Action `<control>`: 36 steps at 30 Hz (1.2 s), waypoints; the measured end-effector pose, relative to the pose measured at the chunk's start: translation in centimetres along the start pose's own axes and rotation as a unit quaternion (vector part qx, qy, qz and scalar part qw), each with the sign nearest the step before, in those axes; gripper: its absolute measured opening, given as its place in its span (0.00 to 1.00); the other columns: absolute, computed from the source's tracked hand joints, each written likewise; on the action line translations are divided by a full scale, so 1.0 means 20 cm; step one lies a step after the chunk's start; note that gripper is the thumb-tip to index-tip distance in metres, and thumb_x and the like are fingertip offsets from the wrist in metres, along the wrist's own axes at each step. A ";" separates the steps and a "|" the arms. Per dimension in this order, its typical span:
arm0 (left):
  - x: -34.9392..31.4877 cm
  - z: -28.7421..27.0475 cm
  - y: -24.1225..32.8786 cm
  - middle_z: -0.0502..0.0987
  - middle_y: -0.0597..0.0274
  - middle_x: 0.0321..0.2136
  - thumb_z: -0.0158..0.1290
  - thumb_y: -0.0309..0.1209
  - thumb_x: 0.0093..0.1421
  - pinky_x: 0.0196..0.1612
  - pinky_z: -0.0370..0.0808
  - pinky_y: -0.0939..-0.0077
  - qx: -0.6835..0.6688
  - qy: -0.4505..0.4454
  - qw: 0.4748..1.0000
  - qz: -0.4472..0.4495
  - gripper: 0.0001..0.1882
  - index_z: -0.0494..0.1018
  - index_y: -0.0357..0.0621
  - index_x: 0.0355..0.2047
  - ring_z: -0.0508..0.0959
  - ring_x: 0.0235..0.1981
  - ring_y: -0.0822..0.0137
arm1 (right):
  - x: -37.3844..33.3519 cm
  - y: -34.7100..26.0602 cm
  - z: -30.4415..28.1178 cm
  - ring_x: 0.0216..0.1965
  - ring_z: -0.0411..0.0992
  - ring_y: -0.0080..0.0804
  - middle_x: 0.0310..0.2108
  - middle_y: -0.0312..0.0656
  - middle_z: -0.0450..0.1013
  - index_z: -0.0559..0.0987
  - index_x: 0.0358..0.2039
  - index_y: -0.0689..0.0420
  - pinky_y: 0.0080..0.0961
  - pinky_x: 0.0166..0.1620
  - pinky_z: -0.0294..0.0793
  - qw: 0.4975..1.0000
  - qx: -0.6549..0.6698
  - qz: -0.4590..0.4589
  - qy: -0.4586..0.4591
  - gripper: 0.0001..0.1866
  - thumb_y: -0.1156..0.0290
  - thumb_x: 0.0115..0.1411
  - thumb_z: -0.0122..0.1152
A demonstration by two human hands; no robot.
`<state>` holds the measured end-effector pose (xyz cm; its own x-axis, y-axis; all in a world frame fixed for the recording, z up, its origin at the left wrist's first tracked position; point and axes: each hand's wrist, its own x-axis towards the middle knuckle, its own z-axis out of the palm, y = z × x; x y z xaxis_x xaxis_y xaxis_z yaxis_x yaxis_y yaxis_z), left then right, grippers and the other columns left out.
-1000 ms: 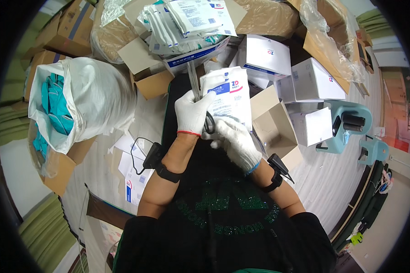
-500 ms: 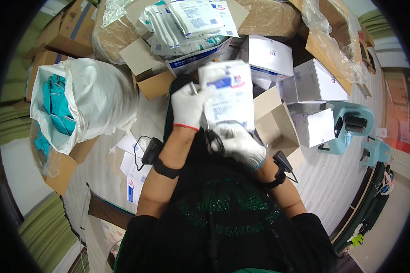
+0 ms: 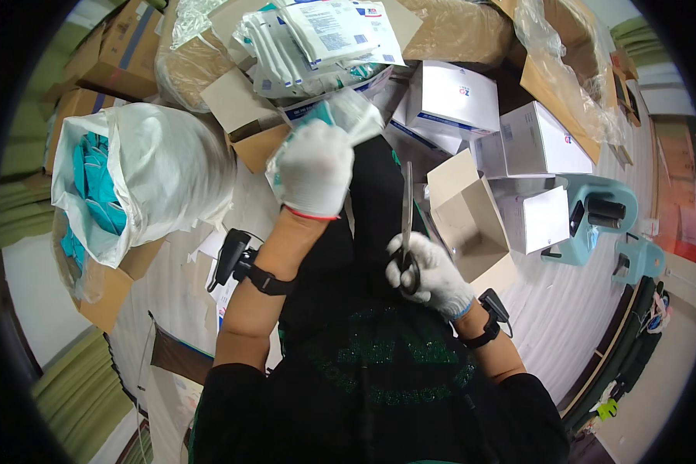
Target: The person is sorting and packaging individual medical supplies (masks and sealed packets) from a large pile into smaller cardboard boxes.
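Note:
My left hand [image 3: 315, 168], in a white glove with a red cuff, is closed on a white plastic packet [image 3: 357, 116]. The packet is smeared by motion, and some teal shows by the fingers. To the right and lower, my right hand [image 3: 435, 280], gloved in white with a blue cuff, grips a pair of scissors [image 3: 407, 197] by the dark handles. Their blades point upward, away from me, and look closed. Beyond my left hand, a carton [image 3: 340, 97] is heaped with similar white packets [image 3: 329, 35].
At left stands a large white sack [image 3: 170, 170] with teal items [image 3: 100, 185] in its mouth. An open cardboard box [image 3: 472, 220] is right of my lap, near several white boxes [image 3: 452, 99]. Farther right are teal plastic stools [image 3: 607, 197]; brown cartons [image 3: 116, 50] stand back left.
My hands have moved apart. My left hand now has the packet farther left, turned and blurred. The scissors in my right hand have swung upright, clear of the packet.

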<state>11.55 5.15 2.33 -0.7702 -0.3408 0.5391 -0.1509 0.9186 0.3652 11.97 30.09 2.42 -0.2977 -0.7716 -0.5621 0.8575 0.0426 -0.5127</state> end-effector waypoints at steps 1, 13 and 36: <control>-0.05 0.03 0.03 0.68 0.59 0.24 0.59 0.29 0.48 0.30 0.72 0.62 0.060 -0.060 0.995 0.059 0.07 0.70 0.46 0.23 0.73 0.27 0.56 | -0.01 -0.02 -0.01 0.12 0.60 0.15 0.24 0.43 0.73 0.72 0.47 0.59 0.11 0.13 0.55 0.998 -0.038 -0.010 0.042 0.16 0.81 0.57 0.56; -0.34 0.29 0.17 0.70 0.55 0.28 0.57 0.29 0.53 0.33 0.71 0.56 -0.106 -0.170 0.979 0.023 0.08 0.69 0.45 0.31 0.74 0.32 0.50 | -0.01 -0.03 -0.03 0.20 0.65 0.14 0.24 0.34 0.71 0.72 0.46 0.59 0.13 0.21 0.58 0.965 -0.219 0.002 0.144 0.18 0.62 0.62 0.62; 0.00 0.02 -0.09 0.77 0.67 0.22 0.60 0.24 0.51 0.35 0.73 0.81 -0.281 -0.141 0.920 -0.234 0.05 0.78 0.37 0.29 0.75 0.26 0.77 | -0.08 -0.04 -0.25 0.24 0.69 0.16 0.25 0.35 0.75 0.74 0.49 0.62 0.15 0.28 0.67 0.943 -0.284 -0.026 0.174 0.16 0.75 0.60 0.57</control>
<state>11.51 3.61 1.30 -0.8443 -0.5348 0.0326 -0.2249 0.4090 0.8844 9.66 34.52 0.49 -0.5369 -0.5317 -0.6550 0.5044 0.4200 -0.7544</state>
